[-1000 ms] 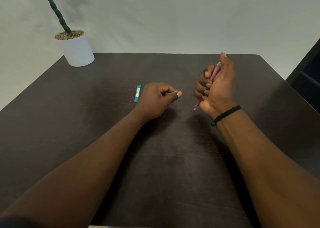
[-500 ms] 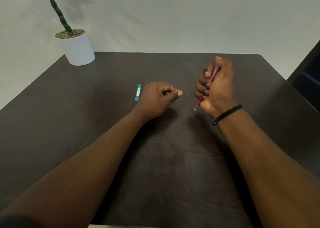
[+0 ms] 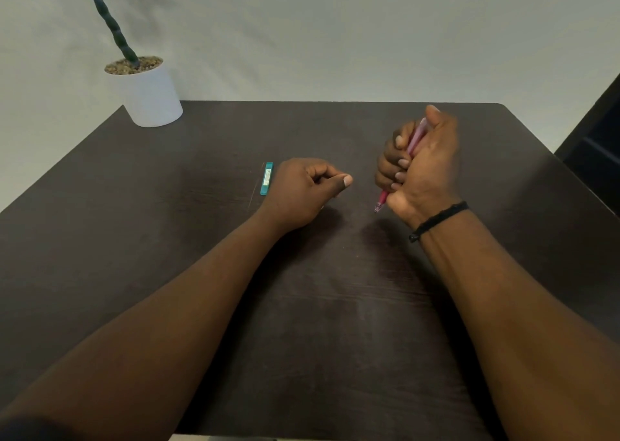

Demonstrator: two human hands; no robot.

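Observation:
My right hand (image 3: 426,172) grips a pink mechanical pencil (image 3: 415,138) in a fist, held a little above the dark table (image 3: 318,323). The pencil's tip points down and left, and my thumb stands just over its top end. My left hand (image 3: 302,192) rests on the table to the left, fingers curled and thumb against the index finger, with nothing visible in it. A small teal lead case (image 3: 267,178) lies flat just left of my left hand. A thin lead-like line (image 3: 252,190) lies beside the case.
A white pot (image 3: 151,94) with a green-stemmed plant stands at the table's far left corner. A pale wall lies behind the table. Dark furniture (image 3: 597,145) stands off the right edge. A black cord bracelet (image 3: 436,220) is on my right wrist.
My right thumb pressed down onto the pencil's top end half a second ago and has lifted again. My left hand and the teal case have stayed in place.

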